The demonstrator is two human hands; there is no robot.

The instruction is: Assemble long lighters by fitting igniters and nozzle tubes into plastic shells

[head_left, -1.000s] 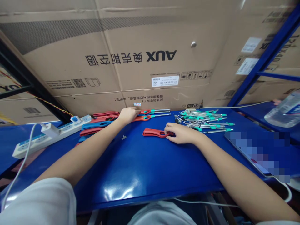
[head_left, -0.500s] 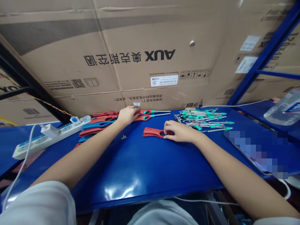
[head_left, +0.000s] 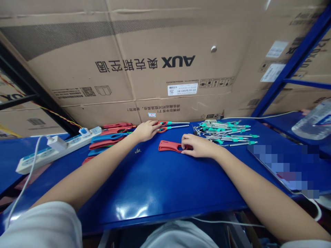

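My left hand [head_left: 147, 131] lies over the red lighters [head_left: 162, 129] at the back of the table, fingers stretched out and touching them. Metal tubes with green collars stick out to its right. My right hand [head_left: 196, 146] pinches one end of a red lighter handle [head_left: 168, 146], which rests on the blue table [head_left: 144, 186]. Its thumb and fingers curl around the end with the oval hole, partly hiding it. Just beyond this hand is a pile of metal lighter tubes [head_left: 227, 131] with green ends.
Red and blue lighter handles [head_left: 107, 137] lie stacked left of my left forearm, beside a white power strip [head_left: 64, 146]. A large cardboard box [head_left: 144, 38] stands behind the table. On the right are a blurred-out flat device [head_left: 284, 168] and a clear plastic bottle [head_left: 314, 120].
My left hand has shifted slightly right and toward me over the red lighters, its fingers more stretched. My right hand stays on the red handle. The view has moved a little.
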